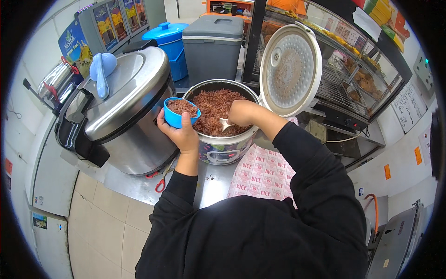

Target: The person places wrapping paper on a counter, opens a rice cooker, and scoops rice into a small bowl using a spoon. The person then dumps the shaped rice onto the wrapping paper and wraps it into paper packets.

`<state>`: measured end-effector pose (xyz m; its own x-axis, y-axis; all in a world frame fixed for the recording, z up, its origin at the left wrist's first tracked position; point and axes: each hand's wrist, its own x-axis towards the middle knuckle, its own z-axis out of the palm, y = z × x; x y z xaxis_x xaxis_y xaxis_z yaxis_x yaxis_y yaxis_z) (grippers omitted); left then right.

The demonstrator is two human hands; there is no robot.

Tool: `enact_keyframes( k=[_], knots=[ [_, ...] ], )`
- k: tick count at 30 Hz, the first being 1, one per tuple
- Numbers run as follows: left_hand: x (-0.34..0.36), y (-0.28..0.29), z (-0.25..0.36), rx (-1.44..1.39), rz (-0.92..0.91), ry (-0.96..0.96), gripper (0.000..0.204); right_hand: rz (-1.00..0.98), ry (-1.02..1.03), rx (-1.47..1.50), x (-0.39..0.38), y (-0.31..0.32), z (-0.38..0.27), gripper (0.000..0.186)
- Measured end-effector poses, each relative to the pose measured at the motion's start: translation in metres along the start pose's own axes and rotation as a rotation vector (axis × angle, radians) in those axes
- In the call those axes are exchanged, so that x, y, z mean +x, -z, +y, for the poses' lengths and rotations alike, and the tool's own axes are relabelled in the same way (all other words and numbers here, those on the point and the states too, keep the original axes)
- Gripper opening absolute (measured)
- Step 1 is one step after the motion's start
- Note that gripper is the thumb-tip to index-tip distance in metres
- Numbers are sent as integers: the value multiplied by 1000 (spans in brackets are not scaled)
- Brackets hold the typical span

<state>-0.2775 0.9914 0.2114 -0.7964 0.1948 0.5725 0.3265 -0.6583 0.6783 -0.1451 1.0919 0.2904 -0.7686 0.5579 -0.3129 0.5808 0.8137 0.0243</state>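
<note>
My left hand (pixel 182 136) is wrapped round a small blue bowl (pixel 174 120) partly filled with reddish-brown cooked rice. The bowl is held at the left rim of a rice cooker (pixel 218 142) with a patterned outside. Inside the cooker is a large amount of the same rice (pixel 210 103). My right hand (pixel 243 113) reaches over the cooker's right side, closed on a pale rice paddle (pixel 225 124) whose end is down in the rice. The handle is mostly hidden by my fingers. The cooker's round lid (pixel 291 69) stands raised on the right.
A big steel cooker (pixel 132 139) stands close on the left, with a light-blue ladle-like utensil (pixel 101 76) on its lid. Behind are a blue bucket (pixel 173 51) and a grey cool box (pixel 213 51). Red-handled scissors (pixel 160 185), printed paper (pixel 262 172) and a glass food warmer (pixel 344 69) are nearby.
</note>
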Motion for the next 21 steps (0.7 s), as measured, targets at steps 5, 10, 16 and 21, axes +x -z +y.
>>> enact_keyframes(
  k=[5,10,16,21],
  knots=[
    [25,-9,30,319,-223,86,68,124,-127,62,-17,9,17,22],
    [43,-33,33,431,-674,569,73,441,-448,318,-64,43,-13,22],
    [32,-69,33,30,-582,938,74,638,-363,20,-68,15,-41,18],
    [38,-62,14,-280,-509,986,57,838,-281,-164,-62,-10,-42,23]
  ],
)
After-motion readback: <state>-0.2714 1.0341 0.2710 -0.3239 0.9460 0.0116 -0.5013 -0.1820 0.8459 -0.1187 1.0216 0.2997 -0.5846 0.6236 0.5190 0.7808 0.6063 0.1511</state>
